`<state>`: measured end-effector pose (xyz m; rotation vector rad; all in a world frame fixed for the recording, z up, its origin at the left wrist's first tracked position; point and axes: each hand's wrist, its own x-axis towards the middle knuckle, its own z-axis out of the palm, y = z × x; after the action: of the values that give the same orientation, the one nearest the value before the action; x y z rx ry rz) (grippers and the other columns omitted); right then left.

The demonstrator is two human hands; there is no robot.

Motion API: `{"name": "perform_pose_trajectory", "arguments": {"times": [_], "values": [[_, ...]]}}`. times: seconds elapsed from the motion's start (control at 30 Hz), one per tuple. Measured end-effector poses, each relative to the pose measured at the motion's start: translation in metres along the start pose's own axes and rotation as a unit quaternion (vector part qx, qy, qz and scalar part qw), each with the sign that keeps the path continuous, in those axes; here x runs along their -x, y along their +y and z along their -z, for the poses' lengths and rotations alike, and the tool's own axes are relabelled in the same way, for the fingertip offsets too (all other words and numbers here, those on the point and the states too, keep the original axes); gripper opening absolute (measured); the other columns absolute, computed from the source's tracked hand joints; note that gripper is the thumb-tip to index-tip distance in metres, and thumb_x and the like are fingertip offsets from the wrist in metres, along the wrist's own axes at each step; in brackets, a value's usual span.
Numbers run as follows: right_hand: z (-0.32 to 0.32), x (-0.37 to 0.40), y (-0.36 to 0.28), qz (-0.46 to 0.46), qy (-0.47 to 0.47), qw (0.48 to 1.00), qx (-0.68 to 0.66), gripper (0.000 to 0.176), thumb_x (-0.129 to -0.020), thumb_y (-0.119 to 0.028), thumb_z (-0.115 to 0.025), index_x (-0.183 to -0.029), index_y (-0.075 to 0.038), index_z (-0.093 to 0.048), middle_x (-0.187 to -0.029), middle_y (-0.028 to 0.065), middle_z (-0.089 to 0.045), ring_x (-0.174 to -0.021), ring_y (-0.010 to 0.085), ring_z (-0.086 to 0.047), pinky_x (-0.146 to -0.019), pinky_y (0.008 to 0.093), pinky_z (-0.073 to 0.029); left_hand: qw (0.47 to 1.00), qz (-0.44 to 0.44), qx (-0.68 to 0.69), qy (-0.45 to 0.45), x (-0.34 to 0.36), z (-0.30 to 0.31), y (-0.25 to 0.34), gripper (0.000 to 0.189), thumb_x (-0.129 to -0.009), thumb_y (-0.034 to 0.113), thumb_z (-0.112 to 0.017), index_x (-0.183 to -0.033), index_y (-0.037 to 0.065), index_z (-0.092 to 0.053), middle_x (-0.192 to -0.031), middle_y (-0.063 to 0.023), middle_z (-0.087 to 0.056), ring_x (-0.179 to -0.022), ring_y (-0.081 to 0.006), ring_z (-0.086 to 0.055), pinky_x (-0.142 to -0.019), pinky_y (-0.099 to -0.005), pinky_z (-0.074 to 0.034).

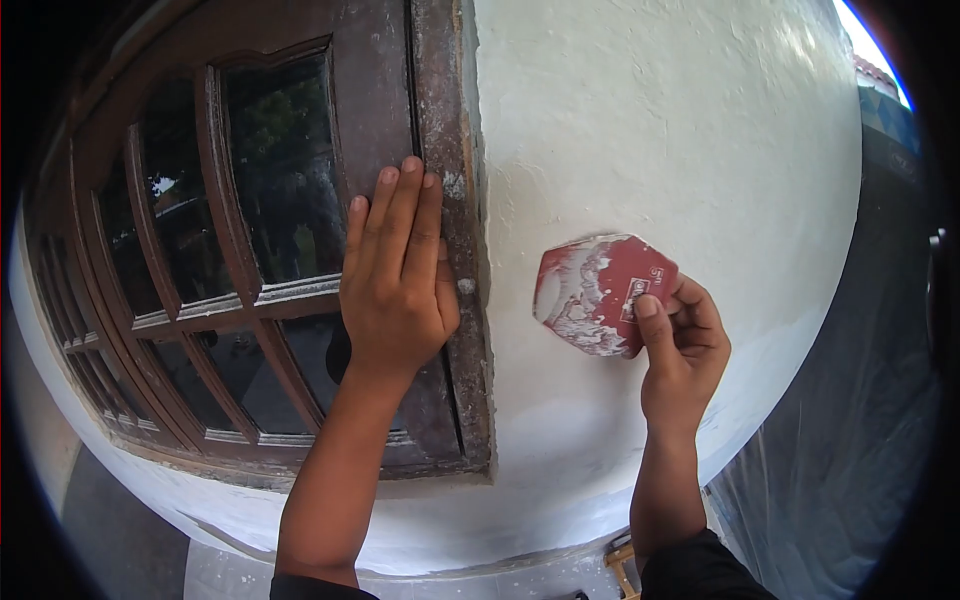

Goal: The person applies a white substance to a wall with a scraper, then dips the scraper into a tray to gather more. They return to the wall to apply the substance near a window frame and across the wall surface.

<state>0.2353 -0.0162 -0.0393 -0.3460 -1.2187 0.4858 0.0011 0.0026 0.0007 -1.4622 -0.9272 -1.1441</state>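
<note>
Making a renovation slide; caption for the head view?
Left hand flat against a dark-brown wooden window, right hand holding a red hexagonal scraper smeared white before an off-white wall.

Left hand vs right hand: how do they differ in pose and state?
The left hand lies flat with its fingers extended; the right hand is curled, thumb on the face of a red scraper.
The left hand holds nothing; the right hand grips the scraper.
The left hand is on the wooden window; the right hand is in front of the pale wall.
Both are bare.
</note>
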Motion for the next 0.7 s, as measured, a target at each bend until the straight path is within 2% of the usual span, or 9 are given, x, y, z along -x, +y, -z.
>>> {"name": "perform_pose_trajectory", "arguments": {"times": [0.07,0.13,0.27,0.37,0.43,0.53,0.7], "values": [[0.003,-0.001,0.0,0.007,-0.019,1.0,-0.015,0.027,-0.095,-0.002,-0.065,-0.119,0.009,-0.059,-0.097,0.0092,-0.071,-0.082,0.0074,-0.066,-0.068,0.0187,-0.052,1.0,0.006,-0.009,-0.004,0.001,0.0,0.001,0.048,-0.093,0.009,-0.048,-0.14,0.001,-0.054,-0.148,-0.0143,-0.05,-0.141,-0.0281,-0.043,-0.119,-0.0481,-0.028],[-0.007,-0.003,-0.001,-0.004,-0.021,1.0,-0.019,0.027,-0.095,-0.003,-0.066,-0.119,0.008,-0.06,-0.096,0.008,-0.071,-0.079,0.0061,-0.065,-0.067,0.0182,-0.051,1.0,-0.002,0.01,0.0,0.0,0.0,0.0,0.053,-0.088,0.002,-0.048,-0.141,-0.003,-0.051,-0.149,-0.0158,-0.048,-0.142,-0.0325,-0.042,-0.118,-0.0509,-0.029],[0.01,-0.008,0.004,-0.012,0.01,1.0,0.003,0.027,-0.094,-0.006,-0.069,-0.117,0.006,-0.061,-0.092,0.0062,-0.071,-0.075,0.0045,-0.063,-0.062,0.0177,-0.049,1.0,-0.006,0.009,0.002,0.001,0.0,0.0,0.053,-0.088,0.002,-0.048,-0.141,-0.002,-0.051,-0.149,-0.0158,-0.048,-0.142,-0.0325,-0.042,-0.118,-0.0507,-0.029],[0.012,-0.011,0.001,0.007,0.036,0.999,-0.005,0.027,-0.094,-0.006,-0.068,-0.117,0.006,-0.061,-0.091,0.0063,-0.071,-0.074,0.0048,-0.063,-0.061,0.0179,-0.049,1.0,0.003,-0.012,-0.001,-0.001,-0.001,0.0,0.05,-0.092,0.007,-0.047,-0.141,0.0,-0.053,-0.149,-0.0146,-0.049,-0.142,-0.0278,-0.042,-0.119,-0.0483,-0.028],[-0.003,-0.01,-0.005,0.008,0.002,0.999,-0.048,0.026,-0.094,-0.006,-0.068,-0.116,0.007,-0.061,-0.091,0.0066,-0.071,-0.074,0.0052,-0.063,-0.061,0.0181,-0.049,1.0,0.002,-0.014,-0.005,0.0,0.0,0.001,0.05,-0.092,0.007,-0.047,-0.141,0.0,-0.053,-0.149,-0.0147,-0.049,-0.143,-0.0277,-0.042,-0.119,-0.0483,-0.028],[-0.015,-0.015,-0.007,0.003,-0.012,1.0,-0.011,0.027,-0.095,-0.006,-0.068,-0.117,0.007,-0.061,-0.091,0.0064,-0.071,-0.074,0.0052,-0.064,-0.061,0.0181,-0.049,1.0,0.005,-0.01,-0.007,-0.001,0.002,0.002,0.051,-0.091,0.006,-0.048,-0.141,0.0,-0.052,-0.149,-0.0146,-0.049,-0.142,-0.0279,-0.042,-0.119,-0.0484,-0.028],[0.01,-0.023,-0.007,0.02,0.065,0.998,0.004,0.027,-0.094,-0.005,-0.067,-0.117,0.008,-0.062,-0.091,0.007,-0.071,-0.073,0.0056,-0.064,-0.058,0.018,-0.048,1.0,0.001,-0.017,-0.005,0.0,0.001,0.001,0.05,-0.092,0.007,-0.048,-0.141,-0.001,-0.053,-0.149,-0.0147,-0.049,-0.142,-0.0285,-0.042,-0.118,-0.0487,-0.029]]}}
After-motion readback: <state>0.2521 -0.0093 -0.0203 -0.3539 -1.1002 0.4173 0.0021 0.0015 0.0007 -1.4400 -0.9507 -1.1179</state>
